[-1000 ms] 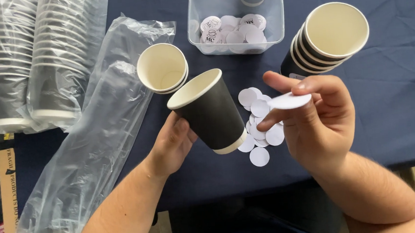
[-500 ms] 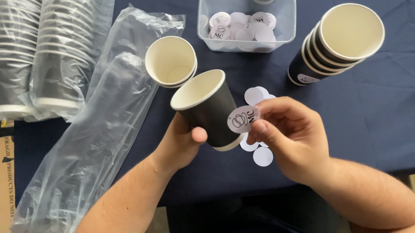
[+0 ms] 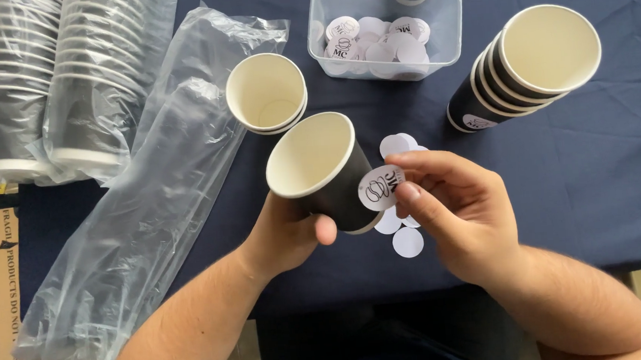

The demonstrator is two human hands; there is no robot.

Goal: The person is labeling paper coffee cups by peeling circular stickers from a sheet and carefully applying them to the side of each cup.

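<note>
My left hand [image 3: 290, 231] grips a black paper cup [image 3: 324, 171] with a white inside, tilted with its mouth toward the upper left, above the dark blue tablecloth [image 3: 606, 175]. My right hand [image 3: 454, 208] presses a round white sticker [image 3: 380, 188] with a dark printed mark against the cup's side, thumb on the sticker's edge. Under my hands lies a small pile of white round stickers [image 3: 403, 234], partly hidden by the cup and fingers.
A short stack of empty cups [image 3: 265, 93] stands behind the held cup. A tilted stack of stickered black cups [image 3: 523, 68] lies at right. A clear plastic tub [image 3: 385, 25] holds stickers. Bagged cup stacks [image 3: 50, 78] and an empty plastic sleeve [image 3: 149, 207] lie left.
My right hand brought a sticker from the air beside the cup onto the cup's side and now presses it there. The left hand kept hold of the cup.
</note>
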